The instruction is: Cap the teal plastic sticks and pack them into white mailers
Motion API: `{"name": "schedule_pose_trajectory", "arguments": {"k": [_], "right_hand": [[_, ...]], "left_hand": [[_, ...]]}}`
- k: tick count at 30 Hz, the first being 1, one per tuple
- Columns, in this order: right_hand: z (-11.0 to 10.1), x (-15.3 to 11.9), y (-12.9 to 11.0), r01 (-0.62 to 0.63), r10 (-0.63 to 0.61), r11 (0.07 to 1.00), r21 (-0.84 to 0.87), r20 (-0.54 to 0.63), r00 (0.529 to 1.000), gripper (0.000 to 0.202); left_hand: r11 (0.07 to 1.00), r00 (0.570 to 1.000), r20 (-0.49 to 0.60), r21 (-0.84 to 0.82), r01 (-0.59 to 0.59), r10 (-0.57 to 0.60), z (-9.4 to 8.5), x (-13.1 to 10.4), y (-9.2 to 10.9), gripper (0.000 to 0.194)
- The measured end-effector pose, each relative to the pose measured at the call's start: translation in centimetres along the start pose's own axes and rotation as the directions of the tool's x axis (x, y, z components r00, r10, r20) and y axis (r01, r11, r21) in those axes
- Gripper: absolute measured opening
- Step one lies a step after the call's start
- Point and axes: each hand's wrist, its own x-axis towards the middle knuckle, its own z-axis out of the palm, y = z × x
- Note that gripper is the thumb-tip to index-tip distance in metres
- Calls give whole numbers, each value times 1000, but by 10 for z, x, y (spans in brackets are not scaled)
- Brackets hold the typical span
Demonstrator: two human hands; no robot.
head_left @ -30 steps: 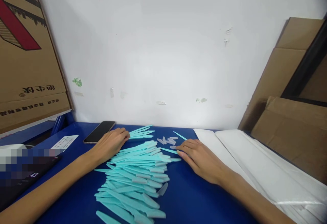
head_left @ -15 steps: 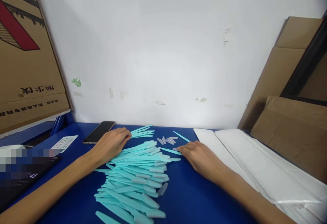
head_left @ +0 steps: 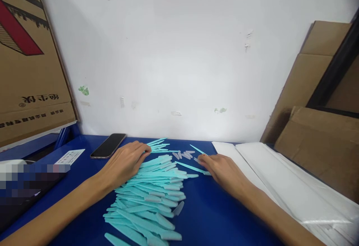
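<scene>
A long heap of turquoise blade-shaped sticks (head_left: 151, 197) lies on the blue table, many with whitish caps. My left hand (head_left: 130, 160) is above the heap's upper end, fingertips pinched on a turquoise stick (head_left: 168, 151) that points right, beside a small fan of others (head_left: 158, 143). Several loose translucent caps (head_left: 186, 154) lie between the hands. My right hand (head_left: 217, 165) has its fingers closed at a small translucent cap (head_left: 197, 160). One turquoise stick (head_left: 190, 167) extends under that hand, and another (head_left: 197, 149) lies just behind it.
A black phone (head_left: 109, 145) lies at the back left, near a printed card (head_left: 70, 156) and a dark device with a display (head_left: 28, 197). White plastic packaging (head_left: 288, 178) covers the right side. Cardboard (head_left: 30, 66) stands left, more cardboard (head_left: 322, 145) right, and a white wall (head_left: 179, 58) behind.
My left hand has moved slightly right, and a stick now sticks out from its fingertips toward the caps. My right hand has shifted slightly right, showing more of the stick beside it.
</scene>
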Motion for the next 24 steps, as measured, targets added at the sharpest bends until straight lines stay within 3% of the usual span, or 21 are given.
{"name": "schedule_pose_trajectory", "arguments": {"k": [8, 24], "right_hand": [[-9, -5, -16, 76, -59, 986, 146, -115, 992, 23], [-10, -4, -18, 128, -104, 980, 150, -158, 982, 23]], "left_hand": [[991, 985, -107, 9, -131, 132, -2, -1, 14, 25], [980, 973, -119, -24, -200, 195, -1, -3, 19, 15]]}}
